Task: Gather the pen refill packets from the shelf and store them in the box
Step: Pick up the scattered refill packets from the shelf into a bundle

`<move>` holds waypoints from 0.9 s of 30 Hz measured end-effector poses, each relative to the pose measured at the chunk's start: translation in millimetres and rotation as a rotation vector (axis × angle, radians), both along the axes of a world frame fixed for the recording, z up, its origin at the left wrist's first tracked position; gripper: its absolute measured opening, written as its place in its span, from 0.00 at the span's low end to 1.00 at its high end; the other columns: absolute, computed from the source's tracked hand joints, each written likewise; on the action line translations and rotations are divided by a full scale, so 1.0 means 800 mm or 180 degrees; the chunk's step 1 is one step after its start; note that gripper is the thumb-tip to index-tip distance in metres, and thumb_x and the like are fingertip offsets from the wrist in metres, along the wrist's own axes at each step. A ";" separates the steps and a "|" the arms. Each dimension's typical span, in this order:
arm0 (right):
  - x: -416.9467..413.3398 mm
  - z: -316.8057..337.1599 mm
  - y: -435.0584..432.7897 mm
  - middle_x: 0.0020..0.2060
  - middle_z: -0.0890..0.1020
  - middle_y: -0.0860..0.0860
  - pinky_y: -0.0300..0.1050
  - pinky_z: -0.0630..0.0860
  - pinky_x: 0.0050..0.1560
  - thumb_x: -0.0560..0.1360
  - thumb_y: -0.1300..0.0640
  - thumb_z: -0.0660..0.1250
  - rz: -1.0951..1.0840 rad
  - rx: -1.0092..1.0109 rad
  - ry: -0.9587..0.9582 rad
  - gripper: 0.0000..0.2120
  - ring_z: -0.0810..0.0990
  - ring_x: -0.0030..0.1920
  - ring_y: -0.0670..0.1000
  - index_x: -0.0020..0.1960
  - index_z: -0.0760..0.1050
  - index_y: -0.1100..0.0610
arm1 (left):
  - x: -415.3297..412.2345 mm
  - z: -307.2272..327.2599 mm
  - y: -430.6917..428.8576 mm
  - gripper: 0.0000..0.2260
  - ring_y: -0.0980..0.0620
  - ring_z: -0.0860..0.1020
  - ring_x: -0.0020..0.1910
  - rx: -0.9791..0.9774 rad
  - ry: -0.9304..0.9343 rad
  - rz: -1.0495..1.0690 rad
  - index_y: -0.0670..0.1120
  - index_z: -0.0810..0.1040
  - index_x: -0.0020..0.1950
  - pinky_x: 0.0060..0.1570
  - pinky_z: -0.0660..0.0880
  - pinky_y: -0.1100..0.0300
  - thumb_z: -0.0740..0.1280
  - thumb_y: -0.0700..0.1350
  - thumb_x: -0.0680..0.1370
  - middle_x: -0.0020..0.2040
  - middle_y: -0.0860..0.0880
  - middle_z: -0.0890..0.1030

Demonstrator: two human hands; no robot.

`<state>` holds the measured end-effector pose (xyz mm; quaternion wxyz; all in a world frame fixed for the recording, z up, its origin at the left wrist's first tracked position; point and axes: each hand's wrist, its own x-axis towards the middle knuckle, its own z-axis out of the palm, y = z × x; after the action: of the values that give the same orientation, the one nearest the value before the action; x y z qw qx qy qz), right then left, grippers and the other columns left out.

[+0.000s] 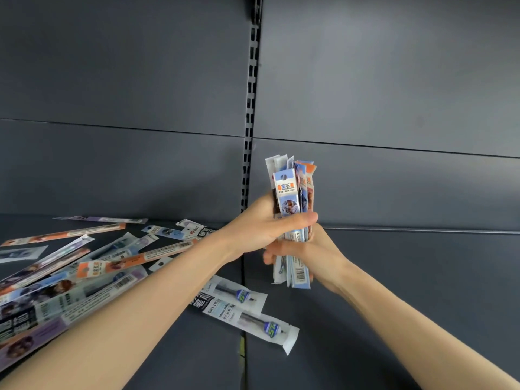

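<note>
1. The bundle of pen refill packets (pixel 292 198) stands upright above the shelf (pixel 422 277).
2. The left hand (pixel 261 229) curls its fingers round the bundle's middle, and the right hand (pixel 312 254) wraps fingers round it lower down.
3. Loose packets (pixel 84 266) lie scattered on the shelf, left.

Arms extended; left hand (pixel 260 228) above right hand (pixel 312 250), both clutching packets (pixel 287 190)

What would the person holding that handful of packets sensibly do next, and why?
Probably tap the bundle of pen refill packets down on the shelf to square it. The left hand and right hand both hold it upright, its ends look uneven, and loose packets wait on the left. No box is in view.
</note>
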<state>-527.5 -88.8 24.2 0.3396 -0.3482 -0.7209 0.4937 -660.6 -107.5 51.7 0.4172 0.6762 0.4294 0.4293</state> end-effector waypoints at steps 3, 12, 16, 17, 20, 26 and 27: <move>0.027 0.000 0.012 0.30 0.81 0.57 0.46 0.78 0.47 0.67 0.63 0.69 -0.0222 -0.0049 -0.0016 0.03 0.81 0.37 0.53 0.35 0.78 0.61 | -0.010 -0.019 0.011 0.24 0.61 0.74 0.62 0.0005 0.0444 0.0247 0.52 0.70 0.66 0.64 0.71 0.57 0.68 0.57 0.72 0.62 0.55 0.77; 0.069 0.001 0.056 0.28 0.78 0.50 0.44 0.77 0.43 0.69 0.62 0.73 -0.0648 -0.0162 0.0008 0.10 0.79 0.30 0.41 0.32 0.74 0.59 | -0.008 -0.066 0.039 0.27 0.52 0.54 0.75 0.0307 0.3632 0.0851 0.53 0.56 0.76 0.71 0.53 0.52 0.57 0.58 0.79 0.76 0.54 0.58; 0.074 -0.008 0.064 0.27 0.77 0.53 0.38 0.78 0.40 0.70 0.63 0.72 -0.0521 -0.0144 0.0059 0.08 0.78 0.30 0.44 0.35 0.75 0.64 | -0.002 -0.075 0.041 0.21 0.55 0.57 0.74 0.0375 0.3374 0.0732 0.59 0.64 0.72 0.71 0.56 0.54 0.57 0.57 0.80 0.75 0.58 0.61; 0.075 -0.009 0.064 0.27 0.77 0.53 0.36 0.78 0.39 0.70 0.63 0.71 -0.0468 -0.0141 0.0069 0.09 0.78 0.30 0.44 0.34 0.75 0.64 | -0.003 -0.075 0.038 0.19 0.57 0.60 0.73 0.0388 0.3188 0.0685 0.59 0.67 0.70 0.71 0.58 0.55 0.58 0.57 0.79 0.74 0.59 0.63; 0.077 -0.006 0.065 0.27 0.77 0.51 0.34 0.77 0.37 0.70 0.63 0.71 -0.0427 -0.0161 0.0077 0.09 0.78 0.30 0.44 0.33 0.74 0.60 | -0.006 -0.074 0.031 0.14 0.60 0.69 0.66 0.0344 0.2678 0.0580 0.55 0.79 0.60 0.66 0.66 0.58 0.62 0.56 0.78 0.68 0.58 0.72; 0.078 0.002 0.059 0.24 0.78 0.51 0.33 0.77 0.32 0.70 0.64 0.71 -0.0398 -0.0267 0.0155 0.08 0.77 0.27 0.47 0.34 0.74 0.60 | -0.015 -0.068 0.041 0.19 0.54 0.70 0.67 0.0368 0.2595 0.1181 0.52 0.74 0.65 0.68 0.63 0.56 0.68 0.51 0.75 0.68 0.54 0.72; 0.078 0.004 0.059 0.24 0.78 0.50 0.36 0.78 0.33 0.70 0.64 0.71 -0.0400 -0.0306 0.0169 0.07 0.77 0.27 0.47 0.35 0.75 0.60 | -0.017 -0.066 0.046 0.25 0.53 0.65 0.71 0.0146 0.2787 0.1106 0.53 0.68 0.71 0.72 0.58 0.56 0.68 0.54 0.75 0.72 0.55 0.67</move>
<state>-464.9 -41.6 27.1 0.3718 -0.3954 -0.6638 0.5146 -674.4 -71.0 -0.7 0.1039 0.7208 0.6622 0.1765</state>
